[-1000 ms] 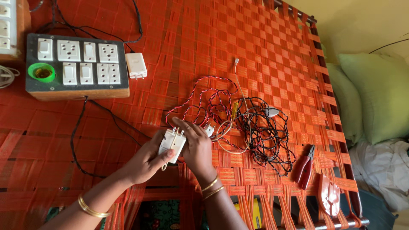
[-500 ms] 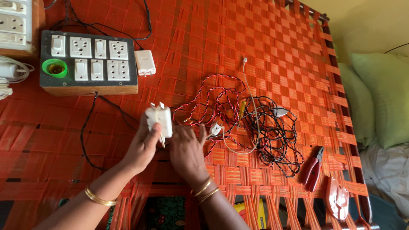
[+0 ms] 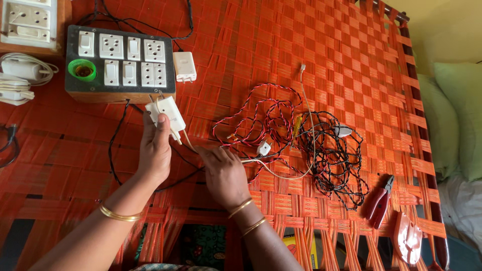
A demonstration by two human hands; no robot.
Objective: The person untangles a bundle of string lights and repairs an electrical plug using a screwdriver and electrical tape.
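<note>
- The left hand point(image 3: 154, 150) is holding a white plug adapter point(image 3: 165, 116) up off the woven orange cot point(image 3: 351, 75), its fingers clamped around the adapter's lower body so the metal pins at the top are pointing toward the switchboard box point(image 3: 120, 62).
- That switchboard box is lying just beyond the adapter, near the cot's far-left corner, with white sockets and switches on its dark face and a green tape roll point(image 3: 82, 70) resting on it.
- The right hand point(image 3: 224, 173) is lying palm down on the cot; its fingers are closed together over a thin pale wire point(image 3: 281, 174) that is trailing from the adapter, seemingly keeping the lead taut and out of the way.
- A tangle of red-and-black twisted wire point(image 3: 271, 118) and black cord point(image 3: 334, 160) is spreading out to the right of that hand, with a small white plug point(image 3: 264, 148) sitting at its near edge.
- A white charger block point(image 3: 184, 66) is lying just beside the switchboard box.
- Red-handled pliers point(image 3: 379, 203) are resting well apart, near the cot's right rail, within reach but clear of the wires.
</note>
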